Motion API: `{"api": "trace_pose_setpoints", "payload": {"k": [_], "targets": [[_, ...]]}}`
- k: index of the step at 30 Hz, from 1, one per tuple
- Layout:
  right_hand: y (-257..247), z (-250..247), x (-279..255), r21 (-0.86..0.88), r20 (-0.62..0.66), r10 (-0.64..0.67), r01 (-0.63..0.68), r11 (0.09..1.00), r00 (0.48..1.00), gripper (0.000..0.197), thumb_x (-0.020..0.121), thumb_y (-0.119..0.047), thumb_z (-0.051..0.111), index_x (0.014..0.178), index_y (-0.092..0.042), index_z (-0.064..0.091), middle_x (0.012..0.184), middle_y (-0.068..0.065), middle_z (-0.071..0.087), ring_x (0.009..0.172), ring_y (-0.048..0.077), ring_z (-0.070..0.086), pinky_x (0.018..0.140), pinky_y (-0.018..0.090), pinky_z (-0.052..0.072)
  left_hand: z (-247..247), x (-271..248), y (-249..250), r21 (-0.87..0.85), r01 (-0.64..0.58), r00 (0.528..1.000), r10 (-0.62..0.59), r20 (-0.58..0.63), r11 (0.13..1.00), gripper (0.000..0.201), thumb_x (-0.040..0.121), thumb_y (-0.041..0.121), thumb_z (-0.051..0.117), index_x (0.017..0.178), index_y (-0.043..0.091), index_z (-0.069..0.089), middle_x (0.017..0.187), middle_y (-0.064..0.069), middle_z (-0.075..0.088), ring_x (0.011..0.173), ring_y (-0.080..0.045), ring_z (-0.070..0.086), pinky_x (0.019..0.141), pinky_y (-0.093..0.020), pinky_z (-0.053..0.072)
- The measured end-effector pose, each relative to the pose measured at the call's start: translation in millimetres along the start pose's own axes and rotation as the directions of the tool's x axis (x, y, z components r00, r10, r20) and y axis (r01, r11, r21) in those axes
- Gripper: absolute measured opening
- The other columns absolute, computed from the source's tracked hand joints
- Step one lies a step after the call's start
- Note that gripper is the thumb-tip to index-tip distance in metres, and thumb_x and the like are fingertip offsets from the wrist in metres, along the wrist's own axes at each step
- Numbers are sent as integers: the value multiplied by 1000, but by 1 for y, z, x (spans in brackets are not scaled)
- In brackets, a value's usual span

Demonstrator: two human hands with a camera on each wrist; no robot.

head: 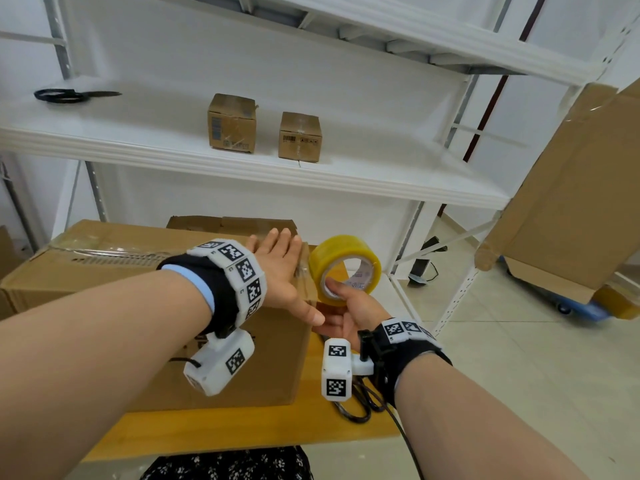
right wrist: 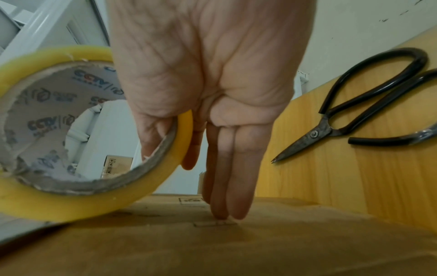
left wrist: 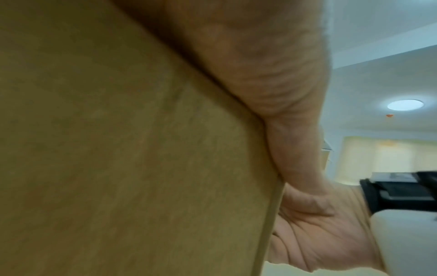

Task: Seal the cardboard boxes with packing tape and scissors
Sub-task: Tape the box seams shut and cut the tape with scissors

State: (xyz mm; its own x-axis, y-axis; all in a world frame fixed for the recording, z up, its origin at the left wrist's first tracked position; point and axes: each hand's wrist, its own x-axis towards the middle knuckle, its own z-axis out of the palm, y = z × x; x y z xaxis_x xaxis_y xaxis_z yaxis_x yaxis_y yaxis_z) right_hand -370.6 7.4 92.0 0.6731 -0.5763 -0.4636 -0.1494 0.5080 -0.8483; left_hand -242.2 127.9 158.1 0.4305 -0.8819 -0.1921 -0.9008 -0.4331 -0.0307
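Large cardboard box (head: 104, 271): brown corrugated, matte, rectangular, clear glossy tape along its top seam; standing on the desk (head: 242, 427), near its far edge, right face close to the desk's right edge. Left hand (head: 280, 268): laid flat on the box top at its right end, fingers straight, thumb hanging over the box's right edge; nothing gripped. Tape roll (head: 344, 268): yellow translucent packing tape on a grey printed cardboard core, ring-shaped, held on edge just beside the box's upper right corner. Right hand (head: 349, 306): grip closed round the roll's rim, thumb inside the core and forefinger outside; remaining fingers (right wrist: 236, 168) straight, tips against the cardboard. Scissors (right wrist: 369, 108): black looped metal handles, short dull blades closed, lying flat on the desk near its right edge, beside the right wrist. Desk: yellow wood-grain, smooth. White metal shelving (head: 242, 168) behind the desk; on its shelf, two small taped cardboard cartons (head: 231, 123) standing side by side, apart, closed; a second pair of black scissors (head: 69, 95) toward the shelf's left end. Pale tiled floor (head: 519, 341); white walls; tall open cardboard carton (head: 561, 202) at far right, contents not visible.
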Motion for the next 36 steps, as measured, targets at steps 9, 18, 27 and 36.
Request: {"api": "trace_pose_setpoints", "payload": {"k": [9,18,27,36], "targets": [[-5,-2,2,-94,-21,-20,18,995,1000,43,92,-31,69,126,-7,56,104,23,73,86,36,74,74,49,61,3,-6,17,-93,-34,999,30,-43,995,127,69,93,28,151,8,-19,160,-8,-21,147,-20,-19,122,-42,-4],[-7,-3,3,-129,-68,-62,53,990,996,39,91,-31,70,117,-4,61,103,24,73,90,39,73,75,48,61,3,-23,-20,-164,42,999,-47,-27,986,104,76,81,-5,152,11,-14,159,-6,-20,148,-19,-14,122,-43,1],[-4,-2,3,-131,-85,-75,64,989,994,34,91,-30,71,113,-6,62,100,22,74,89,37,74,80,49,60,25,-36,-120,-315,540,816,-577,-32,781,113,78,87,16,153,8,-13,161,-13,-15,148,-30,-12,120,-52,-2],[-6,-2,-3,-178,-104,-97,78,981,990,30,89,-30,72,109,-9,63,99,22,74,86,36,75,75,47,61,29,-29,-124,-353,593,760,-648,-51,723,112,81,83,27,153,6,-11,161,-14,-13,148,-31,-14,121,-48,-1]]}}
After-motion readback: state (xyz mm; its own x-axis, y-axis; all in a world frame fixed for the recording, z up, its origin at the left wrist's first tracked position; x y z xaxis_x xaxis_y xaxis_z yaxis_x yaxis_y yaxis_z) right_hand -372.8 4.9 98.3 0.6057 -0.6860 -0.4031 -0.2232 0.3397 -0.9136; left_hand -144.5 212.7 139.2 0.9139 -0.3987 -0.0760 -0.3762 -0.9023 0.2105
